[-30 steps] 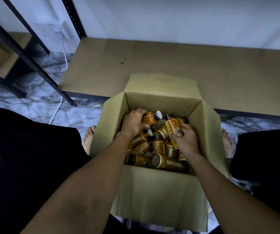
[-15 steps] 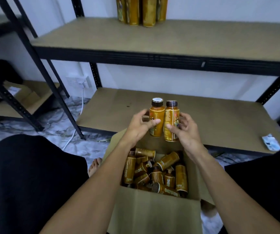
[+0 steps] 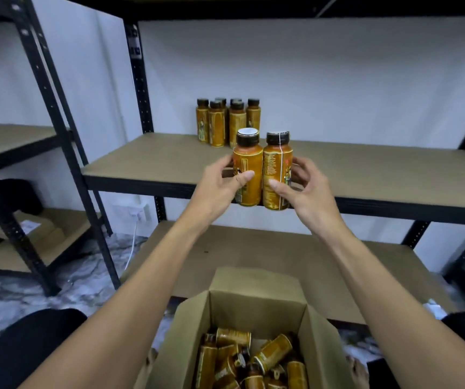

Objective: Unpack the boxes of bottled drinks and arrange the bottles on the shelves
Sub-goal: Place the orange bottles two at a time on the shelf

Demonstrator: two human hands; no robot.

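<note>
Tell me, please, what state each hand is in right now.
Left hand: holding the left bottle.
Right hand: holding the right bottle.

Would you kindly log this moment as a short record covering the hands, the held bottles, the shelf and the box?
left hand: holds white-topped bottle upright
right hand: holds dark-capped bottle upright
held pair: side by side, touching, before the middle shelf edge
shelf contents: cluster of upright bottles at the back
cardboard box: open, below, loose bottles jumbled inside
</note>
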